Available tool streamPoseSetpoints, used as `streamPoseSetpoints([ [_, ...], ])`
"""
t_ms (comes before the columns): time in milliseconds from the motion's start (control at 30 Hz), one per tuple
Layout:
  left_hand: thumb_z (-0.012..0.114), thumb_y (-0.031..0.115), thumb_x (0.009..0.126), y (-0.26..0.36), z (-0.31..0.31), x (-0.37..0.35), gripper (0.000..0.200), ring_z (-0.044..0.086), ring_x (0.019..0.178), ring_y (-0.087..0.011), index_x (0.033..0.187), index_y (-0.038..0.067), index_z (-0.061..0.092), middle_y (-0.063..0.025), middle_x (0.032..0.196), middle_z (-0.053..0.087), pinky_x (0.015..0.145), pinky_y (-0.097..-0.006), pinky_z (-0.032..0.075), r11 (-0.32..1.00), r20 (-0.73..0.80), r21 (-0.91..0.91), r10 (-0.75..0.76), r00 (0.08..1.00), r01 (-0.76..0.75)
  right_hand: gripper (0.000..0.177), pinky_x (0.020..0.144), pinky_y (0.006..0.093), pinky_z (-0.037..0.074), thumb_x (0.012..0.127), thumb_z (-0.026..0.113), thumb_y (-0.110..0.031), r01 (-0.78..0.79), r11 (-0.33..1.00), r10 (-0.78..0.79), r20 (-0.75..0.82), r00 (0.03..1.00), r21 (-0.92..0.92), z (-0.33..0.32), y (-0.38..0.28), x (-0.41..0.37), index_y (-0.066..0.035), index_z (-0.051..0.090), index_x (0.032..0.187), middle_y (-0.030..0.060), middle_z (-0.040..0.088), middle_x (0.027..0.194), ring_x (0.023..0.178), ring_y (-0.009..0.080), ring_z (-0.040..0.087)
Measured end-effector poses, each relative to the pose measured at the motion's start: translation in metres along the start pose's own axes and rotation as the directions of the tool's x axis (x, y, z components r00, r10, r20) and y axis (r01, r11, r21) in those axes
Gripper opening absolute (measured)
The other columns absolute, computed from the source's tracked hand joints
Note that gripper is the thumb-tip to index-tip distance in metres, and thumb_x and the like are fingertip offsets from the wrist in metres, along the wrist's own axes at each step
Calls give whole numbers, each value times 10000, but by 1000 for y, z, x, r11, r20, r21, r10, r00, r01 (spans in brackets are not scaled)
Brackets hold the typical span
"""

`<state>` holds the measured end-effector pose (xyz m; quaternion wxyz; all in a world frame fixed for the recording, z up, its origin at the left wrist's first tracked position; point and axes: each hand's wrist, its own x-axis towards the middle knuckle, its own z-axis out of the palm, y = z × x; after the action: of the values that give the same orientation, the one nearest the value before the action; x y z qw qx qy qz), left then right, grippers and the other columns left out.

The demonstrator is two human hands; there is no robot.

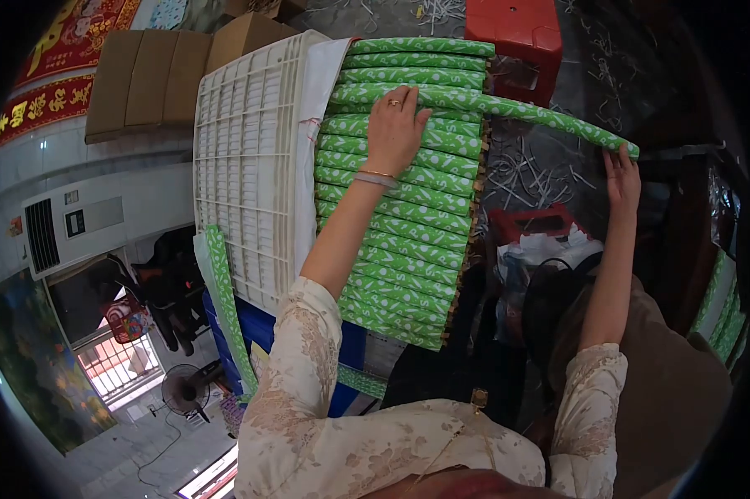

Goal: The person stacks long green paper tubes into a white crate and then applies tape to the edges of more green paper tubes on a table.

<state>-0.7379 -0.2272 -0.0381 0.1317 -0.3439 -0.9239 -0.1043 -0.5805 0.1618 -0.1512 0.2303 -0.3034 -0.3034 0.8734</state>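
My left hand (396,129) lies flat, fingers stretched out, on a row of long green strips (391,220) with white print. These strips lie side by side, slightly overlapping, over a cream plastic rack (246,158). One more green strip (549,119) runs from beneath my left fingers out past the row's right edge. At its far end, my right hand (622,176) has its fingertips closed on the strip. A white sheet (314,91) shows along the left side of the row.
A red plastic stool (516,41) stands beyond the row, with white scraps (529,175) on the dark floor. Another red stool (533,220) has clear plastic bags around it. A loose green strip (222,291) hangs at the rack's left edge. Brown boxes (146,79) are at upper left.
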Motion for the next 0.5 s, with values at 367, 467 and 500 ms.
streamPoseSetpoints([
  [367,502,317,851,-35,-16,-8,400,482,1051,-261,1133,34,500,-103,1123,505,909,-429,371,992,80,108,58,995,-67,304,905,370,459,824,598,-54,31,997,-31,10,999,-64,1,-2,-3,21,445,1075,87,538,1004,961,193,544],
  [467,511,305,849,-39,-15,-10,403,483,1045,-279,1136,22,491,-119,1135,493,892,-415,389,998,86,60,30,996,-36,289,912,373,454,830,584,-41,49,997,-47,38,998,-53,-4,0,0,22,443,1074,87,540,994,961,193,544],
  [500,516,296,848,-39,-15,-11,401,482,1042,-289,1134,16,487,-130,1135,489,881,-405,400,1000,94,22,-7,996,5,289,912,373,454,830,584,-41,49,997,-47,38,998,-54,-5,1,1,22,443,1074,87,540,994,961,193,544],
])
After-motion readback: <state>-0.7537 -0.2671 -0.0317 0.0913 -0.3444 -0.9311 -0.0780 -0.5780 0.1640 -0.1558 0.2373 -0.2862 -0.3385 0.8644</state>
